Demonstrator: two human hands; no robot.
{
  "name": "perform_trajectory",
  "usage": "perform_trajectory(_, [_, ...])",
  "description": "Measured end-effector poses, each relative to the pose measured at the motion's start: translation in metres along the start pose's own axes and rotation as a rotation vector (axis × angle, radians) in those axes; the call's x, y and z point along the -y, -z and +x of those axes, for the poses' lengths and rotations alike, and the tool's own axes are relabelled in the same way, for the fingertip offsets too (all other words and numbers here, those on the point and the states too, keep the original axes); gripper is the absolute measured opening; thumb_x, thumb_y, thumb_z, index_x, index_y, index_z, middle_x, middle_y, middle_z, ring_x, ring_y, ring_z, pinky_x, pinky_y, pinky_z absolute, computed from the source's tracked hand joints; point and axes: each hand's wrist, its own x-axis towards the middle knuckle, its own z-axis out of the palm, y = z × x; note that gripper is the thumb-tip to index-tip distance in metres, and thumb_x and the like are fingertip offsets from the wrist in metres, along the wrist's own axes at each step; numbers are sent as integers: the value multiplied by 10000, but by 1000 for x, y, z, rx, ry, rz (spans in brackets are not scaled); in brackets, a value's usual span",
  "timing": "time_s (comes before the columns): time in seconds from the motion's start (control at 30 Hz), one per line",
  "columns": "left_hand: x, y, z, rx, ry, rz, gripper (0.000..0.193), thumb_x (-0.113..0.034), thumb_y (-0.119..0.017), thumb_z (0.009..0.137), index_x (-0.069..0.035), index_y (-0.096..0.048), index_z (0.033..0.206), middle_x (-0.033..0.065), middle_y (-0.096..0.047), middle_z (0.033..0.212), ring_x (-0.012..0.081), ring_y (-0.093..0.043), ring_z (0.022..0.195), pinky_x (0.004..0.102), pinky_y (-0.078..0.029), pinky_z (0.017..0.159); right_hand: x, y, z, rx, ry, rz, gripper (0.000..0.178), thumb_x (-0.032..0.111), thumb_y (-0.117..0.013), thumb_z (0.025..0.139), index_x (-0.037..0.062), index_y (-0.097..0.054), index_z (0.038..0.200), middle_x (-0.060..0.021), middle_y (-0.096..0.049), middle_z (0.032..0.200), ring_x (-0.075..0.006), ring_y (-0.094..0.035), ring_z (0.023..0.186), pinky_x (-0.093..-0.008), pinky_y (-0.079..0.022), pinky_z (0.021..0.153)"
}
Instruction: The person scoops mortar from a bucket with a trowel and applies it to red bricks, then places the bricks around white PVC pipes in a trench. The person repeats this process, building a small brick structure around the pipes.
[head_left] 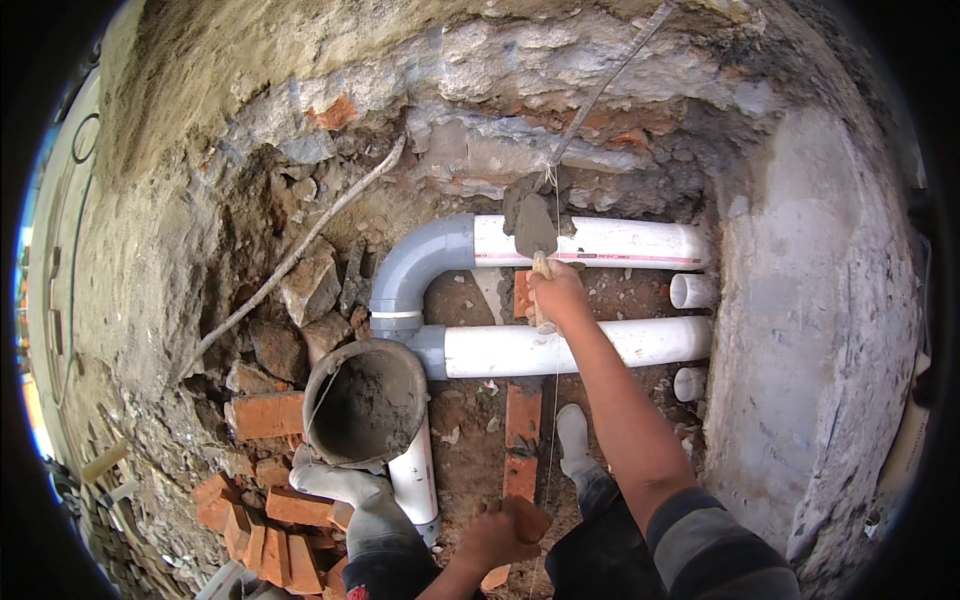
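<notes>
My right hand [560,298] is closed around the wooden handle of a trowel [536,232]. The trowel's blade, coated in grey mortar, lies over the upper white pipe [640,243], against a lump of wet mortar [522,192] just behind that pipe. Low in the view, my left hand [492,540] grips a reddish brick [526,519], partly hidden by the fingers. Left of centre stands a bucket [318,440] with grey mortar inside. A thin string [556,400] runs down past my right hand.
A grey elbow [418,260] joins the upper pipe to the lower white pipe [510,350]. Two short pipe stubs [693,291] stick out of the concrete wall [810,330] at right. Loose bricks [290,560] are piled at lower left. Two rods [300,248] lean against the excavated bank.
</notes>
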Motion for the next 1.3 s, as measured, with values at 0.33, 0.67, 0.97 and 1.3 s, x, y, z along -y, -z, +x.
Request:
perform_trajectory(0.33, [7, 0, -8, 29, 12, -108, 956, -476, -821, 620, 92, -452, 1294, 278, -560, 1248, 466, -513, 1213, 497, -497, 988, -47, 19, -150, 486, -115, -346, 468, 203, -655, 928, 34, -533, 1347, -168, -702, 948, -234, -708, 725, -391, -591, 651])
perform_trajectory(0.67, [7, 19, -32, 80, 79, -166, 955, -422, -812, 621, 87, -439, 1338, 244, -560, 1270, 406, -524, 1223, 480, -480, 1013, -74, -159, -145, 675, 525, -1050, 494, 126, -570, 928, 17, -464, 1398, -222, -613, 1184, -390, -671, 1003, -464, -560, 849])
perform_trajectory(0.97, [6, 32, -49, -6, -24, -175, 793, -406, -825, 634, 100, -599, 1201, 232, -565, 1247, 392, -524, 1207, 453, -514, 954, -26, -158, -151, 780, 544, -1223, 547, 25, -534, 878, -4, -439, 1416, -241, -575, 1242, -404, -653, 1054, -460, -548, 897])
perform_trajectory(1.3, [12, 29, -54, 17, -23, -225, 751, -412, -808, 633, 102, -624, 1149, 269, -546, 1291, 408, -519, 1206, 468, -487, 987, -38, -168, -186, 989, 583, -1302, 562, 0, -541, 856, -55, -427, 1403, -209, -552, 1276, -395, -635, 1081, -452, -547, 887])
